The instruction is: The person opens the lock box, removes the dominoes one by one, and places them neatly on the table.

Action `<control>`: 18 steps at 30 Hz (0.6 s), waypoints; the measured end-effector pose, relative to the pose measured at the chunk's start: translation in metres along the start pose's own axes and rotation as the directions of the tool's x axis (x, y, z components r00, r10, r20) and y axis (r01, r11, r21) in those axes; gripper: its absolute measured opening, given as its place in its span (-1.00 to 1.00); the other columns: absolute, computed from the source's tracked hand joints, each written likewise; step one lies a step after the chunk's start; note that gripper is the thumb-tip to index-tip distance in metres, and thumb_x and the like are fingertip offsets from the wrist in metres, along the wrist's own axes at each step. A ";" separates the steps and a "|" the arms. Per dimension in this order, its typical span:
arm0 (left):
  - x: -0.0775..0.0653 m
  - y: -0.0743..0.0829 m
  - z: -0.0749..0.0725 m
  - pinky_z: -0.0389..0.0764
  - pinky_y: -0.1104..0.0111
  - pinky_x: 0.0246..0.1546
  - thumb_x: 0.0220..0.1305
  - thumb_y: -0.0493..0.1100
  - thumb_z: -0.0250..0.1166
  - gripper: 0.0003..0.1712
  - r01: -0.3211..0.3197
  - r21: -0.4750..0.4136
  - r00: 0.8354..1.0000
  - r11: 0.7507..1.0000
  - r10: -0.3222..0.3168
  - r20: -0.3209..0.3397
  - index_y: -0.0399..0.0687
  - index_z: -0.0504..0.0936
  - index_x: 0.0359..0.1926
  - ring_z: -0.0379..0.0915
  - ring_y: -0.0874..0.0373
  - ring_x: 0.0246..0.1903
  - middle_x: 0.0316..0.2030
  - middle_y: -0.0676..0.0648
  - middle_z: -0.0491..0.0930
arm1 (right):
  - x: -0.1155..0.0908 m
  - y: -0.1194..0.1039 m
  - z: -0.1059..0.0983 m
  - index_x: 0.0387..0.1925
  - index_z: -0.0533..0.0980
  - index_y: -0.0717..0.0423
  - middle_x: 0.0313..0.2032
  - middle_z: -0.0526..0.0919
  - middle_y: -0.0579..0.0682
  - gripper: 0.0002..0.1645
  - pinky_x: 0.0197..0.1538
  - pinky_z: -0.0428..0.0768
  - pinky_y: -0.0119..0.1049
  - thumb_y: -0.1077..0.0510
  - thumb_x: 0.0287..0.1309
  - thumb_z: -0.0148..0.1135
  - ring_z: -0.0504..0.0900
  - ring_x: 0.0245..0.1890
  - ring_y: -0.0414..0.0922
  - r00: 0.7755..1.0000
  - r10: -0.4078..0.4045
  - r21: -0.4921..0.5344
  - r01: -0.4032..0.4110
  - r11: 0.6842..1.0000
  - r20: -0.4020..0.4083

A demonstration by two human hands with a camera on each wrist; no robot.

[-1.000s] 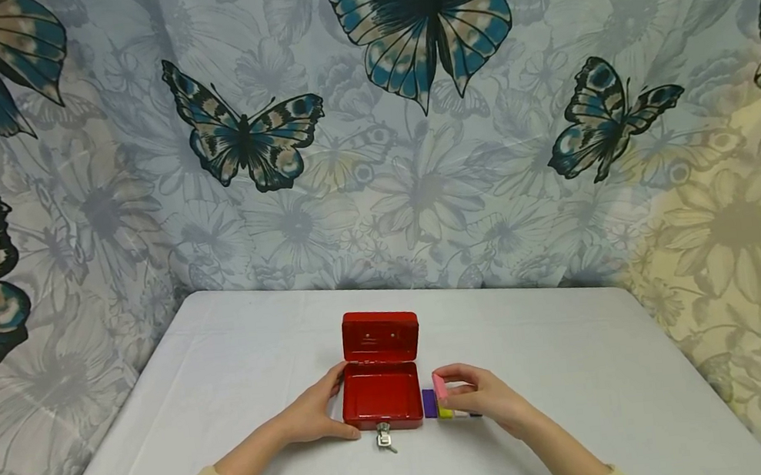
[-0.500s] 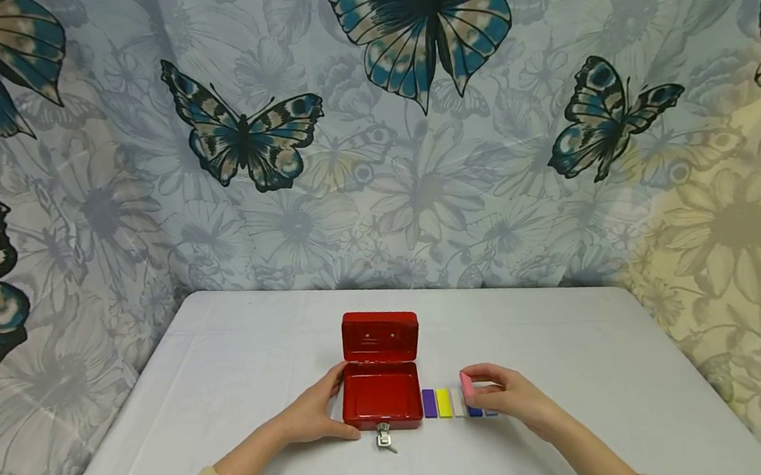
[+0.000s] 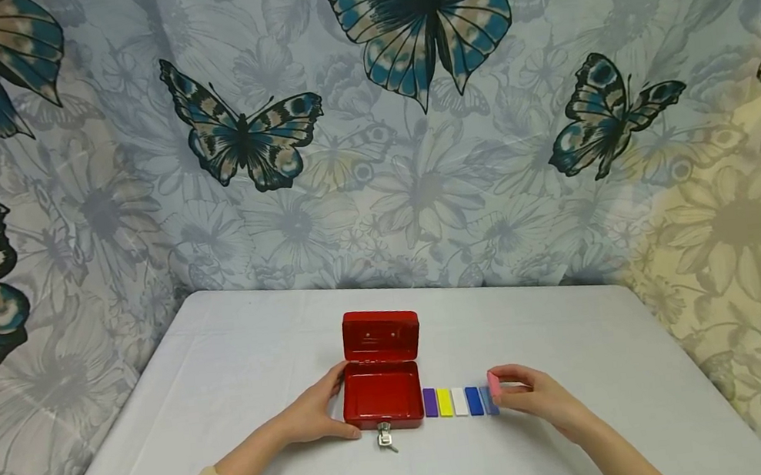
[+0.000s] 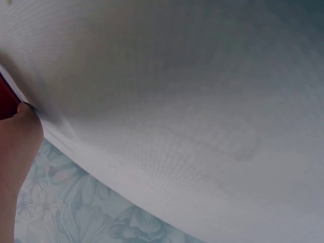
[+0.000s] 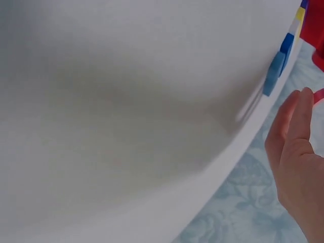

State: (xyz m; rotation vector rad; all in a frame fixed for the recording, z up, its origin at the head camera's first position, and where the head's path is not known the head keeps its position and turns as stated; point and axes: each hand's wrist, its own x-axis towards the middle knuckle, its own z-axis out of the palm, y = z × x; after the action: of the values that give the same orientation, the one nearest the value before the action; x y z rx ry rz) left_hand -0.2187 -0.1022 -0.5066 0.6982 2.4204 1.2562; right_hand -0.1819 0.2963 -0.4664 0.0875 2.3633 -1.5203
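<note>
A red cash box (image 3: 382, 394) stands on the table in the head view, its lid (image 3: 381, 336) raised and its inside bare. My left hand (image 3: 311, 413) holds the box by its left side, thumb at the front corner and fingers at the back one. Between thumb and fingers, my right hand (image 3: 534, 391) pinches a small pink block (image 3: 494, 383) upright. Below it lies a row of blocks: purple (image 3: 429, 402), yellow (image 3: 445, 402), white (image 3: 460, 402), dark blue (image 3: 473, 401) and a light blue block (image 3: 488, 401), partly covered by the right hand.
From the front of the box hangs a small lock with a key (image 3: 385, 437). A white cloth covers the table (image 3: 272, 334). Behind the table rises a curtain (image 3: 419, 210) with butterflies and flowers. The row of blocks starts right beside the box.
My right hand has moved to the right with the pink block, along the row, uncovering the yellow, white and blue blocks. The left hand and the box have stayed in place.
</note>
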 end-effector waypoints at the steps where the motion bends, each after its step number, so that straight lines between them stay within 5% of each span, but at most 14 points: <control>1: 0.000 0.000 0.000 0.33 0.07 0.29 -0.06 0.03 0.57 0.25 -0.002 -0.003 1.000 1.000 0.002 -0.001 -0.12 -0.03 0.50 0.19 -0.09 0.35 0.41 -0.16 0.19 | -0.001 0.001 -0.002 0.26 0.39 0.23 0.17 0.49 0.16 -0.28 0.08 0.60 -0.11 0.07 0.11 0.42 0.57 0.05 -0.03 1.000 0.004 -0.007 -0.004 1.000 -0.002; 18: 0.001 -0.002 0.001 0.34 0.10 0.30 -0.07 0.03 0.57 0.26 0.002 -0.009 1.000 1.000 -0.003 -0.005 -0.11 -0.03 0.50 0.18 -0.03 0.36 0.41 -0.12 0.19 | -0.002 0.014 -0.018 0.19 0.42 0.35 -0.06 0.58 0.10 -0.34 -0.24 0.58 -0.37 0.19 0.07 0.41 0.54 -0.19 -0.11 0.999 -0.045 -0.118 0.043 0.992 -0.013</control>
State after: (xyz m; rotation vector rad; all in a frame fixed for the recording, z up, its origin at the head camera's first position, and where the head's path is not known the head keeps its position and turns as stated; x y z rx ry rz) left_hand -0.2193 -0.1021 -0.5088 0.6900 2.4177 1.2689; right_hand -0.1812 0.3186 -0.4711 0.0192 2.4768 -1.4004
